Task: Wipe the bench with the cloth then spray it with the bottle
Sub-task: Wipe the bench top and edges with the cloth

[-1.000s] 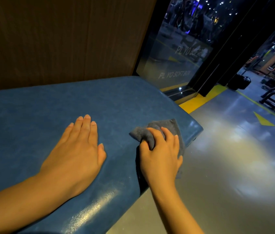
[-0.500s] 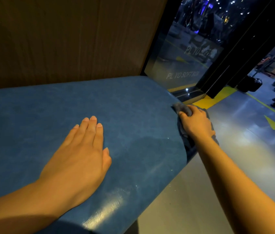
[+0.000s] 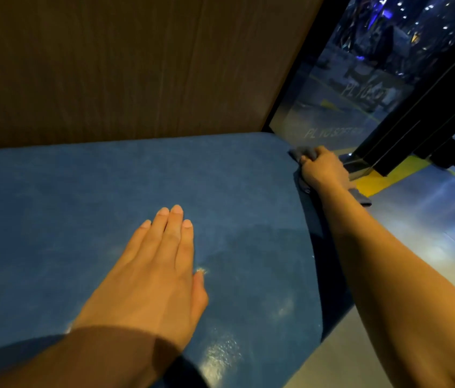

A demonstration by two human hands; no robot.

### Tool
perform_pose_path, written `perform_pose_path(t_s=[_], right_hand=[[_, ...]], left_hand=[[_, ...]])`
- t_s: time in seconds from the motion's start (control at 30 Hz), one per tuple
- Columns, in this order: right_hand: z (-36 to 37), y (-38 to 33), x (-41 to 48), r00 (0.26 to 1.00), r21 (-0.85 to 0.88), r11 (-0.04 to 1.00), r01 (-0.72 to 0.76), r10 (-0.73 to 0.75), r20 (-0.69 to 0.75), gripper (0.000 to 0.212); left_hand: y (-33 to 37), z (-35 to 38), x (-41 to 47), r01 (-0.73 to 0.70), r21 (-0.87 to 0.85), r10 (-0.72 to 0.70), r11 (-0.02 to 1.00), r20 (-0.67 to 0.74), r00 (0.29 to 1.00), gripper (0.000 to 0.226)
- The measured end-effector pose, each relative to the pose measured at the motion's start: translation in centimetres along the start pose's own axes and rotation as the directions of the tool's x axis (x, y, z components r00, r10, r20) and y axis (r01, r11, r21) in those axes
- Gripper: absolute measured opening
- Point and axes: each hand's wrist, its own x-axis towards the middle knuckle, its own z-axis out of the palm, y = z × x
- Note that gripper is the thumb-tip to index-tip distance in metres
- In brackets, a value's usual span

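Observation:
A blue padded bench (image 3: 86,197) fills the lower left of the view. My left hand (image 3: 156,273) lies flat on its top, palm down, fingers together, holding nothing. My right hand (image 3: 323,169) is stretched out to the bench's far right corner and grips a grey cloth (image 3: 303,152), pressing it against the rounded edge. A tail of the cloth (image 3: 362,198) hangs out below my wrist over the side. No spray bottle is in view.
A brown wood-grain wall (image 3: 114,65) rises directly behind the bench. To the right stands a glass panel (image 3: 332,113) with a black frame post (image 3: 416,127). A shiny grey floor (image 3: 427,236) with yellow markings lies right of the bench.
My right hand has slid the cloth along the bench's right edge from the near side to the far corner. The left hand has stayed flat on the bench.

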Motion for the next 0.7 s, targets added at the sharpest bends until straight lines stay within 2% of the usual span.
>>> perform_pose_path(t_s=[0.13,0.23,0.37,0.47,0.6,0.7], right_hand=[[1.5,-4.1,0.4,0.990,0.011,0.991,0.134,-0.134,0.045,0.033],[2.1,-6.6,-0.2,0.956,0.028,0.962,0.271,-0.273,0.109,0.031],[3.0,-8.6,-2.7,0.846,0.083,0.861,0.501,-0.508,0.160,0.028],[2.7,-8.5,-5.9,0.759,0.117,0.778,0.618,-0.629,0.169,0.028],[0.6,-5.8,-10.4,0.709,0.121,0.734,0.668,-0.677,0.195,0.030],[-0.8,-2.9,-13.9,0.762,0.093,0.788,0.609,-0.614,0.207,0.033]], left_hand=[[0.1,0.0,0.2,0.020,-0.042,-0.019,0.999,0.006,1.000,0.063],[0.0,0.2,0.0,-0.008,-0.029,0.007,1.000,-0.035,0.999,0.059],[0.1,0.0,-0.2,-0.030,0.013,0.031,0.999,-0.059,0.998,0.060],[-0.1,-0.5,-0.5,-0.054,0.057,0.057,0.997,-0.059,0.997,0.060],[-0.5,-0.8,-0.7,-0.107,0.128,0.102,0.986,0.046,0.994,0.059],[-0.3,-1.7,-0.5,-0.101,0.100,0.094,0.990,0.070,0.993,0.065]])
